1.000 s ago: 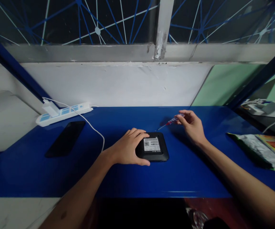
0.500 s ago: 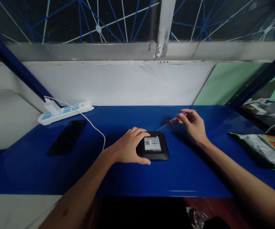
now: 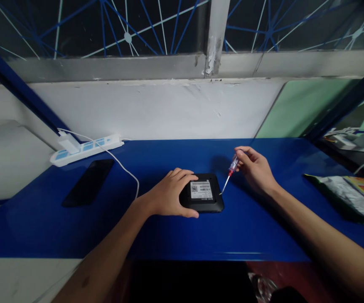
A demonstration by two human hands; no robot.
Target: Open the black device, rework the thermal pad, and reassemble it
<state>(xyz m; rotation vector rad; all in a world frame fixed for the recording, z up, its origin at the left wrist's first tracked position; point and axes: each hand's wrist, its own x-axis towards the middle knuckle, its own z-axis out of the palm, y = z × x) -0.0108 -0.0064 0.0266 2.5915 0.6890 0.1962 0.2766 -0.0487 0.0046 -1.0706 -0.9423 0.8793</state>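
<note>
A flat black device with rounded corners lies on the blue table, a white printed label with a QR code facing up. My left hand grips its left side, fingers over the far edge and thumb along the near edge. In my right hand is a screwdriver with a clear and red handle, pinched between thumb and fingers. Its thin metal shaft slants down and left, the tip at the device's right edge; whether it touches I cannot tell.
On the left are a black smartphone and a white power strip with a charger plugged in. A white cable runs toward my left wrist. A shiny foil packet lies at the right on the blue table.
The screwdriver has swung from the device's far right corner to its right edge, and now stands steeper. My left hand and the device have stayed in place.
</note>
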